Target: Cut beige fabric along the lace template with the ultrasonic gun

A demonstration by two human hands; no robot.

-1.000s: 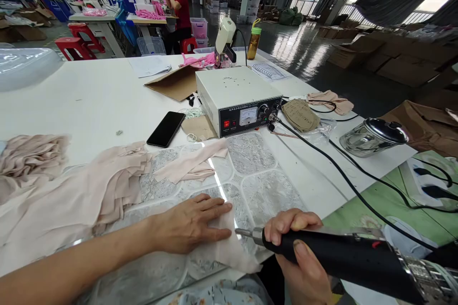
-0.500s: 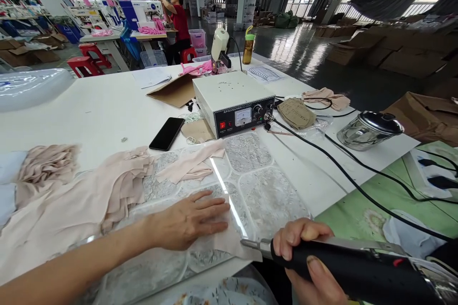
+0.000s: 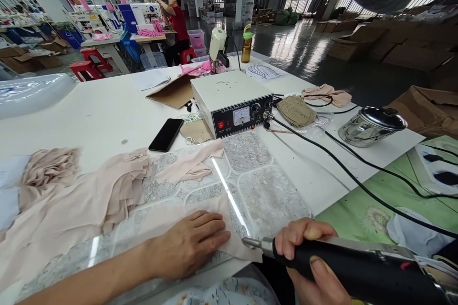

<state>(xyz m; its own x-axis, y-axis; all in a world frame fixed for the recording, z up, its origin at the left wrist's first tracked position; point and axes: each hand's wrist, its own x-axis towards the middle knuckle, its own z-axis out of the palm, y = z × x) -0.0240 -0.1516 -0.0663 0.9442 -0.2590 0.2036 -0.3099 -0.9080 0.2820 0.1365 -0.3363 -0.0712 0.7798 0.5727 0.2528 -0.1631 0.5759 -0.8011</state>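
Observation:
My left hand (image 3: 189, 245) lies flat, fingers stretched out, pressing a pale pink fabric piece (image 3: 234, 240) onto a glossy patterned tile (image 3: 265, 195) at the table's near edge. My right hand (image 3: 307, 267) is wrapped round a black handheld tool (image 3: 358, 274). The tool's metal tip (image 3: 250, 242) touches the fabric's right edge, just right of my left fingers. A black cable (image 3: 339, 171) runs from the tool to a white control box (image 3: 232, 100) with a dial and knobs.
Stacks of pink fabric pieces (image 3: 107, 195) lie to the left. A black phone (image 3: 166, 134), a steel lidded pot (image 3: 370, 126), beige pieces (image 3: 296, 110), cardboard (image 3: 171, 91) and a bottle (image 3: 245, 43) stand on the white table (image 3: 89, 114). People work at sewing machines far back.
My left hand has slid nearer to me along the fabric. The tool tip stays at the fabric's right edge. The view has tilted slightly.

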